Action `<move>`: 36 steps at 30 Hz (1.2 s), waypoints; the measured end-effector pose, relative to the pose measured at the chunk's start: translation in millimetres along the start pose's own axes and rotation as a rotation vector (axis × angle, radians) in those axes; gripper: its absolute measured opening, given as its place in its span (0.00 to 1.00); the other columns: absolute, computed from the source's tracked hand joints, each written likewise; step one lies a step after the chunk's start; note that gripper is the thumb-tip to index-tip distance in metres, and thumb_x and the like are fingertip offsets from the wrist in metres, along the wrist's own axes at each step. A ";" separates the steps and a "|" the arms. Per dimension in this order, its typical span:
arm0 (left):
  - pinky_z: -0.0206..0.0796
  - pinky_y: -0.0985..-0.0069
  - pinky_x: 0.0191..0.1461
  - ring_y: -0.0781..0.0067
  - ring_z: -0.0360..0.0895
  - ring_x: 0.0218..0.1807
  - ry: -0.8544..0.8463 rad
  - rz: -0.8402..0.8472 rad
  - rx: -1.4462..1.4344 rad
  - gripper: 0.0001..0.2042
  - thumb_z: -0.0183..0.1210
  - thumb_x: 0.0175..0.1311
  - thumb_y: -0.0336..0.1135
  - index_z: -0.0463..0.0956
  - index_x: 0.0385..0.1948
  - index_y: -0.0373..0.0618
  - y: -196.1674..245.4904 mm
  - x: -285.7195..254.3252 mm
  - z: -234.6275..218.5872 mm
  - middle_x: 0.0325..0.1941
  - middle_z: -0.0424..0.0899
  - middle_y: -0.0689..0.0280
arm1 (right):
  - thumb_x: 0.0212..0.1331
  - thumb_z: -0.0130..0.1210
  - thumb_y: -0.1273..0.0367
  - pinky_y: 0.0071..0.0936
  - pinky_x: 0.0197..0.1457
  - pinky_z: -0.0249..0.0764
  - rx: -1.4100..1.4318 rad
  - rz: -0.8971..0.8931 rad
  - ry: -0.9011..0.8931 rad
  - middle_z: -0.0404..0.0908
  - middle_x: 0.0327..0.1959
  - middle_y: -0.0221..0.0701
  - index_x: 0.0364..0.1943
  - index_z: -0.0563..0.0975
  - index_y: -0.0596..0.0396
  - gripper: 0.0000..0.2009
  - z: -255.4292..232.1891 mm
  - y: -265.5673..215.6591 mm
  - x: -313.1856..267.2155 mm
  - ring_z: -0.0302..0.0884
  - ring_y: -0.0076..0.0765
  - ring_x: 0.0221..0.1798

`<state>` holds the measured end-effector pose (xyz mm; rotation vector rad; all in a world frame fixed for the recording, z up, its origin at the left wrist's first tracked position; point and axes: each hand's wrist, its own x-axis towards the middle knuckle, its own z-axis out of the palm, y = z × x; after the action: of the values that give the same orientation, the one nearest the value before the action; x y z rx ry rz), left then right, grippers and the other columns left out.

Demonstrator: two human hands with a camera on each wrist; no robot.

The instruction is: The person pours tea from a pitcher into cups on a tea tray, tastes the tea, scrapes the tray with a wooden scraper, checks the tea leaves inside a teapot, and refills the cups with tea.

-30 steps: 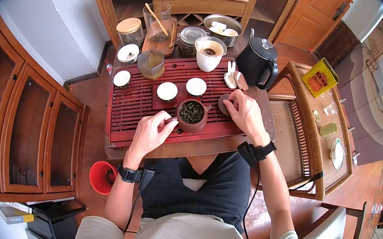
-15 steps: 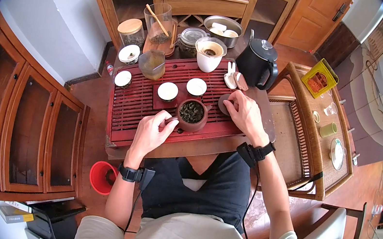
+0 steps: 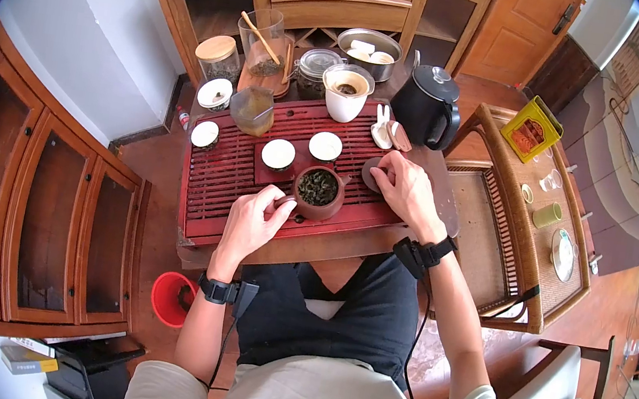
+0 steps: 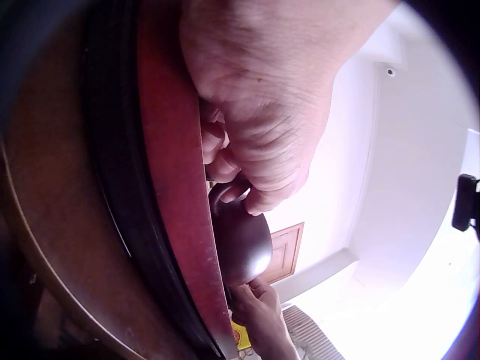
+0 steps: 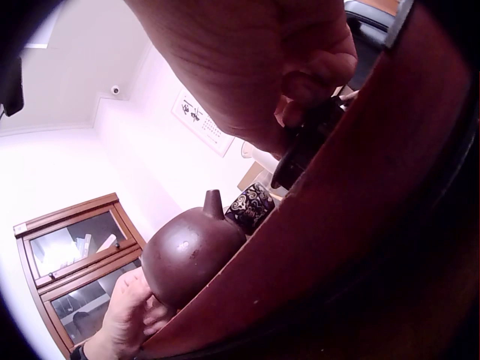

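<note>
A brown clay teapot (image 3: 321,214), lidless and filled with dark green tea leaves (image 3: 317,186), sits on the front of the red slatted tea tray (image 3: 233,202). My left hand (image 3: 253,221) pinches its handle between thumb and fingers; the left wrist view shows the pot's rounded side (image 4: 247,251) beyond the knuckles. To the right of the spout, my right hand (image 3: 410,192) holds the dark round teapot lid (image 3: 371,176), tilted at the tray's right side. Two white-lined cups, one left (image 3: 278,154) and one right (image 3: 325,146), stand just behind the teapot.
Behind them are a glass pitcher (image 3: 253,115), a white strainer cup (image 3: 344,103), lidded jars and a steel bowl (image 3: 370,42). A black kettle (image 3: 427,104) stands at the tray's back right. The rattan side table (image 3: 522,197) is on the right, a red bin (image 3: 173,301) on the floor at left.
</note>
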<state>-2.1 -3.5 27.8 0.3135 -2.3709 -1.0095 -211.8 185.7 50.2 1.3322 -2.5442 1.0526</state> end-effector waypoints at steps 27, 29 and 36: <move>0.56 0.77 0.22 0.82 0.62 0.17 0.005 0.004 0.018 0.08 0.61 0.64 0.33 0.75 0.29 0.39 -0.9 -0.5 0.8 0.13 0.67 0.68 | 0.58 0.60 0.65 0.45 0.39 0.73 0.015 0.053 0.005 0.80 0.27 0.44 0.34 0.74 0.56 0.10 4.3 2.0 -0.5 0.79 0.54 0.35; 0.56 0.77 0.22 0.82 0.62 0.17 0.007 0.007 0.021 0.08 0.61 0.64 0.33 0.75 0.29 0.39 -0.5 -0.4 0.0 0.13 0.68 0.68 | 0.58 0.60 0.65 0.44 0.39 0.74 0.022 0.046 0.021 0.80 0.27 0.44 0.33 0.74 0.56 0.10 5.4 3.2 -0.6 0.79 0.54 0.34; 0.65 0.70 0.24 0.64 0.76 0.19 -0.032 -0.026 0.080 0.08 0.62 0.63 0.35 0.76 0.32 0.41 0.3 -0.2 -1.8 0.17 0.76 0.60 | 0.58 0.60 0.66 0.44 0.39 0.74 0.030 0.053 0.023 0.80 0.27 0.44 0.33 0.74 0.57 0.10 7.1 4.8 -0.7 0.79 0.54 0.34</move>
<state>-1.0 -4.2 28.9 0.3619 -2.4465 -0.9396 -213.3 183.7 41.9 1.2586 -2.5706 1.1136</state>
